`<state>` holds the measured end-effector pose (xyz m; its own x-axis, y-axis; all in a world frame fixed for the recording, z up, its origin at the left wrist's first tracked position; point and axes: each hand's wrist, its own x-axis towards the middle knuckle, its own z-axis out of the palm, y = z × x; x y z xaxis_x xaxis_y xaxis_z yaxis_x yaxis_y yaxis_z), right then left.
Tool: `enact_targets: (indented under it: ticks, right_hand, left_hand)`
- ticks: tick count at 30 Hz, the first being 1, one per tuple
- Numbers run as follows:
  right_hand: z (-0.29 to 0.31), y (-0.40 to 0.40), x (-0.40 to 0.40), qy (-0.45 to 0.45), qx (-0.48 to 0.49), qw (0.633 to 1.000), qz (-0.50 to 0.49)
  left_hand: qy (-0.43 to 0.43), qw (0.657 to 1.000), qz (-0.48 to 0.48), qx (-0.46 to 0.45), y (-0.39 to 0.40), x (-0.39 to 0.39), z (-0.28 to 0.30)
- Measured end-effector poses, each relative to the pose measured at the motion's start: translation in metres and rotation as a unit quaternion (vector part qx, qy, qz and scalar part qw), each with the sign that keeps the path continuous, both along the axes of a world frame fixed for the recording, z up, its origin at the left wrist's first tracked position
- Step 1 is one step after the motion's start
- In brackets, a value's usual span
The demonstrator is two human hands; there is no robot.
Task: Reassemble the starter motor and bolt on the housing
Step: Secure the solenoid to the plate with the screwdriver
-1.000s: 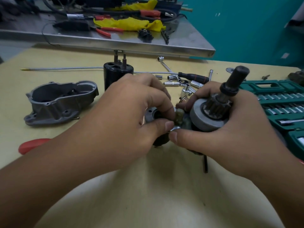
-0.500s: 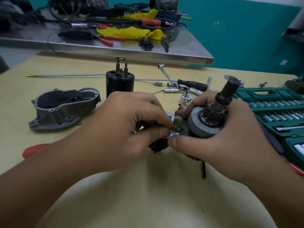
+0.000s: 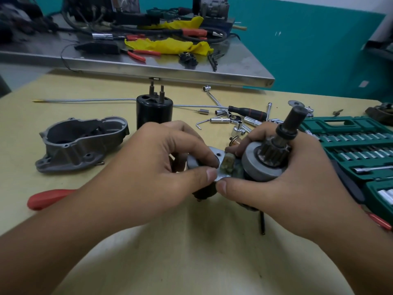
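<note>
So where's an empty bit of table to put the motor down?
Bare tabletop shows between the forearms, near you. Another patch lies between the grey housing and the thin rod. It's crowded by the loose sockets and the green socket case.

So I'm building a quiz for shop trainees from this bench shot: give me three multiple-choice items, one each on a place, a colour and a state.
1. Where does the grey housing lie?
A. On the table, left of the hands
B. In the socket case
C. On the steel shelf

2. What colour is the socket case?
A. Red
B. Green
C. Yellow

3. What is the right hand doing?
A. Resting flat on the table
B. Turning a ratchet
C. Gripping the pinion assembly

Answers:
1 A, it sits on the tan tabletop beyond the left hand.
2 B, its tray is dark green.
3 C, fingers curl round the assembly, shaft pointing up.
</note>
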<state>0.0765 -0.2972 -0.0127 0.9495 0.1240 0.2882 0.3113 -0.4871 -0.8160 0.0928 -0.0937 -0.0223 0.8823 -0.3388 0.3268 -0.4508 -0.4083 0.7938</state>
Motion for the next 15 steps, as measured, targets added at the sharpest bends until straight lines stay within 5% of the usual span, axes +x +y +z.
enact_targets:
  ticks: [15]
  right_hand:
    - [-0.0017, -0.0010, 0.0011, -0.006, -0.003, 1.000, 0.002]
  left_hand:
    - [-0.004, 1.000, -0.016, -0.008, -0.0016, 0.0015, -0.0049]
